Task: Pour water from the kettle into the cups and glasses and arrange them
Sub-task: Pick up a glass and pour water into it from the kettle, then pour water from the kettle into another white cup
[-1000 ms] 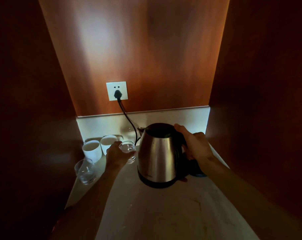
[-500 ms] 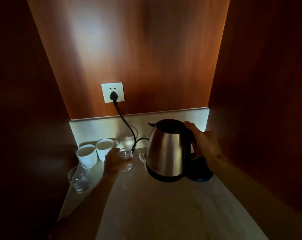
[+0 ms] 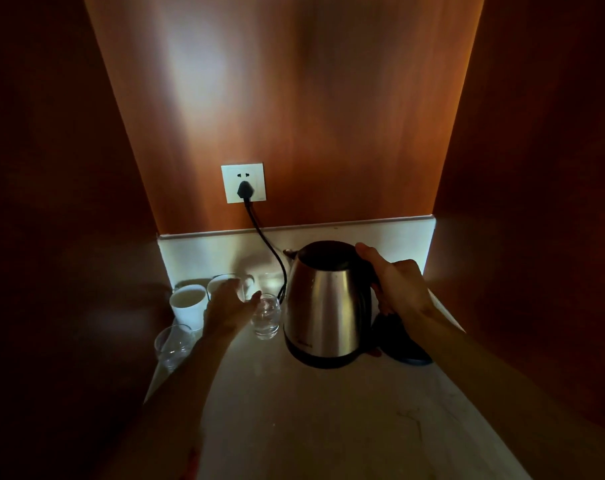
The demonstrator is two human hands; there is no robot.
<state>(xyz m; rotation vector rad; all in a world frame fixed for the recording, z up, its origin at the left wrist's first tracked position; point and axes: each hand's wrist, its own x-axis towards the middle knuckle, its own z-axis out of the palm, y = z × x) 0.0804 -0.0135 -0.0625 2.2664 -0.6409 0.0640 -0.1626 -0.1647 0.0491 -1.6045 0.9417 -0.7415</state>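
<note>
Fingers (image 3: 386, 271) of right hand (image 3: 396, 285) wrapped round kettle (image 3: 323, 303) handle, ready to pour; left hand (image 3: 230, 306), fingers spread, beside glass (image 3: 266, 317) left of kettle.

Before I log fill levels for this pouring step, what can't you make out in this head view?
- Water level inside the kettle: steel wall and black lid hide it.
- Second white cup: left hand covers most of it.
- Kettle base: mostly behind the kettle and right hand.
- Near-left glass: too dim to judge its contents.
- Whether the left hand touches the small glass: unclear.
</note>
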